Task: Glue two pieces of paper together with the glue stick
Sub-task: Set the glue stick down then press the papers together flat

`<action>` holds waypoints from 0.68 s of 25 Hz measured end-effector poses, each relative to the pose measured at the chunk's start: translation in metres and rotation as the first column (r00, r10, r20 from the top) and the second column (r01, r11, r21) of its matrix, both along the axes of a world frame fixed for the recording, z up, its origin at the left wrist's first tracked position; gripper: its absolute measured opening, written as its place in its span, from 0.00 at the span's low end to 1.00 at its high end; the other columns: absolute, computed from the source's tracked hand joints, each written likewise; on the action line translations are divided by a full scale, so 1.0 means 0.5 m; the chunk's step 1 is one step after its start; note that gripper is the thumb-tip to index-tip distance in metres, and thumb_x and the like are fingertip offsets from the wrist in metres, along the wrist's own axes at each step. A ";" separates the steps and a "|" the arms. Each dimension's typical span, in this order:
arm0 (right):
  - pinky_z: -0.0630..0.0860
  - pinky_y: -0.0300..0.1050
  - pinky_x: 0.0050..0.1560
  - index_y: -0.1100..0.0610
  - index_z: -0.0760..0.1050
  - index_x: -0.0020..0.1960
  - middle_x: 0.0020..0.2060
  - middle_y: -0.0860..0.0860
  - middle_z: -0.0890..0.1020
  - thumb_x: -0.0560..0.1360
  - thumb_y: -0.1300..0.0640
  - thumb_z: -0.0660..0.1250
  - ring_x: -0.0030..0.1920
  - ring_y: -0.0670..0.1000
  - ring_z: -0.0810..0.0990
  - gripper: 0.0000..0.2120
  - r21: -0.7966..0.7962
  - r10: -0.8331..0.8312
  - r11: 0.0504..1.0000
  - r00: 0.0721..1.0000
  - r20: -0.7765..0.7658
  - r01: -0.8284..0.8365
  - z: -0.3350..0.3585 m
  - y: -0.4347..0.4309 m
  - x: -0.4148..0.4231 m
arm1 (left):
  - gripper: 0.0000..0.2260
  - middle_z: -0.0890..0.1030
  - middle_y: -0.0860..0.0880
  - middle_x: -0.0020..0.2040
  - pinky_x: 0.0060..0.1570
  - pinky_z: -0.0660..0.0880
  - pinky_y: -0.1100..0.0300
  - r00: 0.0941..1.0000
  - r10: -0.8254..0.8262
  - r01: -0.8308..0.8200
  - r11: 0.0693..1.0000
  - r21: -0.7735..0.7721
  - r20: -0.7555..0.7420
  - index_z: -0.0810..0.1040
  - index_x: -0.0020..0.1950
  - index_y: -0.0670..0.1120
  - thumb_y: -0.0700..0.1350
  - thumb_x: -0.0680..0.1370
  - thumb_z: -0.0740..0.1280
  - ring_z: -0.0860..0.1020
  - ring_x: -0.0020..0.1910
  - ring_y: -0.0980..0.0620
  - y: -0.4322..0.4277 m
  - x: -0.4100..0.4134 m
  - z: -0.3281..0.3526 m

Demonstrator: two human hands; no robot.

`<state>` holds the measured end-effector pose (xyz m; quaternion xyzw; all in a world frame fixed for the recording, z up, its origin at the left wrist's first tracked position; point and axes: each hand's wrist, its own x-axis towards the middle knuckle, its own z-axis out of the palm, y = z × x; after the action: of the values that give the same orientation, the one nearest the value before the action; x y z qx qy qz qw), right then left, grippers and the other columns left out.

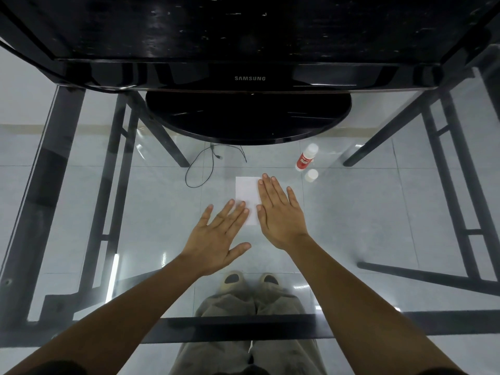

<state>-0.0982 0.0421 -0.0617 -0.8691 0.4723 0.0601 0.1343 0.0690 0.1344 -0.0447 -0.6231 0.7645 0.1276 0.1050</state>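
Item: paper point(245, 193), white, lying flat mid-bench on glass bench point(365, 212); I am pressing it down. My left hand point(216, 236) spread flat, fingertips resting on near left corner. My right hand point(278, 215) flat, covering right edge. Both hands open, gripping nothing. Glue stick point(306, 157) uncapped, standing far right; cap point(311, 175) just beside it. Handling judgement: paper light, limp, likely sliding on glass; am pinning edges, best lifting by corner.

Bare forearms, grey-khaki trousers point(243, 347), beige clogs point(234, 280)
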 end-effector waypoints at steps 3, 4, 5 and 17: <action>0.31 0.47 0.69 0.54 0.37 0.75 0.76 0.49 0.42 0.79 0.45 0.38 0.70 0.46 0.30 0.27 0.001 -0.008 1.000 1.000 0.021 0.008 -0.001 0.001 0.000 | 0.30 0.32 0.54 0.72 0.65 0.26 0.49 0.988 0.155 -0.155 0.988 0.003 -0.020 0.27 0.69 0.53 0.67 0.72 0.28 0.31 0.72 0.50 0.002 -0.007 0.001; 0.32 0.47 0.69 0.54 0.36 0.75 0.76 0.49 0.42 0.79 0.45 0.37 0.70 0.46 0.31 0.27 0.000 -0.007 1.000 1.000 0.024 0.007 -0.001 0.001 -0.001 | 0.30 0.31 0.55 0.72 0.64 0.24 0.49 0.984 0.170 -0.170 0.985 0.010 -0.049 0.25 0.69 0.54 0.66 0.72 0.28 0.30 0.71 0.51 0.002 -0.019 0.000; 0.32 0.47 0.70 0.54 0.36 0.75 0.76 0.49 0.42 0.79 0.45 0.37 0.71 0.46 0.31 0.27 0.000 -0.007 1.000 1.000 0.028 0.007 -0.001 0.002 -0.002 | 0.29 0.30 0.55 0.72 0.64 0.24 0.49 0.985 0.156 -0.155 0.988 0.014 -0.067 0.25 0.68 0.54 0.66 0.72 0.28 0.29 0.71 0.52 0.001 -0.030 -0.002; 0.32 0.47 0.70 0.54 0.37 0.75 0.76 0.50 0.42 0.80 0.46 0.40 0.70 0.45 0.29 0.27 -0.002 -0.001 1.000 1.000 0.029 0.001 0.000 0.002 -0.001 | 0.27 0.34 0.57 0.73 0.64 0.25 0.46 0.993 0.099 -0.099 0.995 0.009 -0.069 0.26 0.69 0.56 0.64 0.72 0.24 0.31 0.72 0.51 -0.024 -0.008 -0.002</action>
<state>-0.0987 0.0431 -0.0616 -0.8697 0.4710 0.0467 0.1402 0.0652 0.1224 -0.0458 -0.6551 0.7355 0.1562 0.0735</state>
